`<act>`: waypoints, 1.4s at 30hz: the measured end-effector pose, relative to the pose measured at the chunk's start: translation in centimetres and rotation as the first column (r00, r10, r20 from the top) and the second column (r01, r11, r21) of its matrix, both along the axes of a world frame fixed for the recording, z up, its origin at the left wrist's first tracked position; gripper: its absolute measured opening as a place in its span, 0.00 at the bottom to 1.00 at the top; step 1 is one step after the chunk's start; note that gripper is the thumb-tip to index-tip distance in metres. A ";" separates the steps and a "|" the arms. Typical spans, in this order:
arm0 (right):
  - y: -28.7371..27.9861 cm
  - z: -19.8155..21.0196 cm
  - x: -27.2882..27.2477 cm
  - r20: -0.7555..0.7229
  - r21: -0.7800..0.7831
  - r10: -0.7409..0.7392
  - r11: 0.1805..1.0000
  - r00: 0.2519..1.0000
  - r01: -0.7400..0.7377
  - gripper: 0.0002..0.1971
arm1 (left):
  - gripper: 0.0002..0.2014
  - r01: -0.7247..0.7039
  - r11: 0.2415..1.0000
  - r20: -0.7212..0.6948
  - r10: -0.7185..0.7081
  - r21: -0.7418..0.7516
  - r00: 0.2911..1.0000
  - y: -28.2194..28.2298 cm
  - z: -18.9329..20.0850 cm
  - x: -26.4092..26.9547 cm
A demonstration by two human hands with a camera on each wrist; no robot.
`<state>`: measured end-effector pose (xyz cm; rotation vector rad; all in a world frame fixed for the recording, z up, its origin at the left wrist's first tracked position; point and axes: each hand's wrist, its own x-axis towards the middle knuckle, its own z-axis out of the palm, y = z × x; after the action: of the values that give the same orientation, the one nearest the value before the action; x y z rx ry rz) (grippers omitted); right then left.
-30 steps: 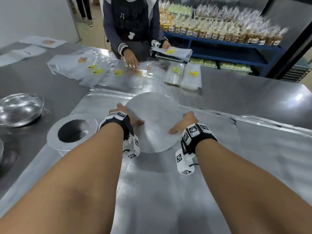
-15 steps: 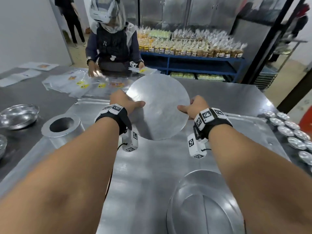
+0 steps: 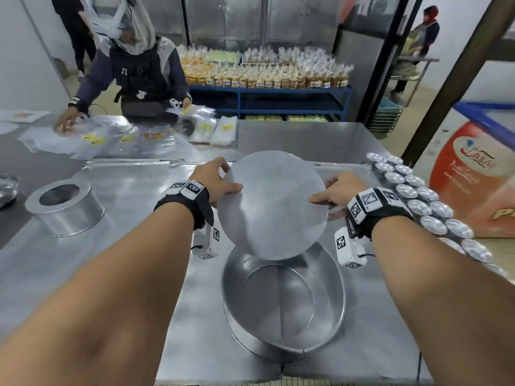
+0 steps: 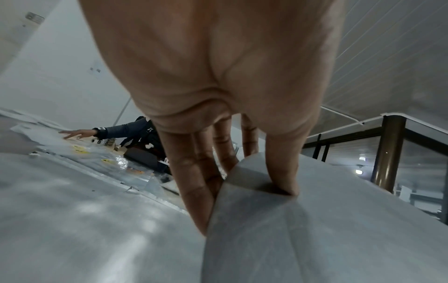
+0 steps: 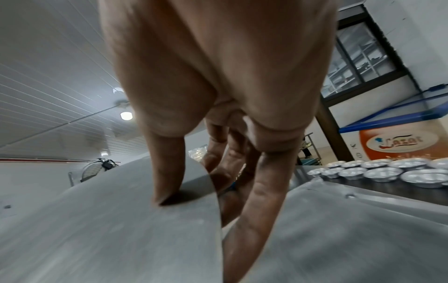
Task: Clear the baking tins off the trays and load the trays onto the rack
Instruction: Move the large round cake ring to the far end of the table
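Two hands hold the flat round grey metal disc by its opposite edges, and where a second ago it lay flat on the large silver baking tray, it is now lifted clear and tilted, its near edge hanging over the wide round shiny baking tin that has come into view at the lower centre. From the left of the frame: a shiny metal bowl shows at the edge, then a tall silver ring-shaped baking tin stands on the tray at centre left, well apart from the disc. The left hand pinches the disc's left rim, thumb on the upper face and fingers curled underneath; the left wrist view shows the thumb pressed on top and the fingers below. The right hand grips the right rim likewise, thumb on top, fingers beneath, as the right wrist view confirms. At centre right, rows of small shiny fluted tins crowd the table edge, close behind the right wrist. Beyond them stands a red and white printed chest. In the upper left another person leans over clear plastic bags on the far table, with a blue shelf of packaged goods behind.
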<state>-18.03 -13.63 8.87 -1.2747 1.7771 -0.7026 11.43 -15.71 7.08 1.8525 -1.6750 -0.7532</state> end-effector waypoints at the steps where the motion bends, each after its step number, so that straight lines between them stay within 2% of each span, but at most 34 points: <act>1: 0.7 -0.6 -0.6 0.003 0.018 -0.006 1.000 1.000 0.006 0.18 | 0.23 0.009 1.000 0.002 -0.009 0.028 1.000 0.5 -0.4 -0.4; 5: 2.9 -2.6 -2.6 0.016 0.055 -0.010 0.998 1.000 0.009 0.13 | 0.18 0.048 0.998 -0.018 -0.047 0.047 0.999 2.5 -2.2 -1.3; 10: 5.2 -4.5 -4.5 0.096 0.108 0.075 0.991 0.993 -0.085 0.11 | 0.16 0.089 0.989 -0.063 -0.082 0.115 0.995 4.6 -4.3 -2.0; 14: 6.3 -5.6 -5.1 0.093 0.097 0.076 0.992 0.993 -0.085 0.14 | 0.16 0.125 0.984 0.009 -0.128 0.129 0.992 5.7 -6.1 -2.1; 16: 6.7 -5.9 -5.1 0.100 0.082 0.090 0.992 0.991 -0.099 0.10 | 0.14 0.128 0.984 0.069 -0.137 0.122 0.988 6.2 -6.7 -2.2; 19: 7.1 -6.0 -4.9 0.127 0.056 0.117 0.991 0.985 -0.125 0.06 | 0.18 0.127 0.989 0.203 -0.141 0.079 0.969 6.8 -6.9 -2.8; 23: 7.6 -5.5 -4.9 0.152 0.078 0.144 0.984 0.978 -0.158 0.07 | 0.23 0.158 0.987 0.189 -0.157 0.012 0.969 6.9 -6.8 -3.6; 27: 8.3 -5.1 -5.3 0.176 0.125 0.166 0.974 0.970 -0.189 0.05 | 0.27 0.185 0.983 0.140 -0.185 0.013 0.973 6.9 -7.1 -4.5; 30: 8.7 -5.0 -5.7 0.206 0.118 0.188 0.969 0.960 -0.215 0.05 | 0.26 0.183 0.983 0.107 -0.182 0.006 0.977 7.0 -7.4 -5.0; 35: 9.1 -4.7 -5.4 0.228 0.150 0.228 0.952 0.946 -0.266 0.08 | 0.27 0.190 0.982 0.169 -0.191 0.022 0.967 6.6 -7.6 -5.3; 42: 9.8 -5.1 -4.5 0.138 0.261 0.313 0.904 0.940 -0.339 0.07 | 0.21 0.235 0.972 0.193 -0.236 0.030 0.952 6.1 -7.5 -5.6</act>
<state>-22.51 -3.80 3.75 -1.2785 1.4762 -0.3003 5.88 -9.62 -0.41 1.7990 -2.0484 -0.6885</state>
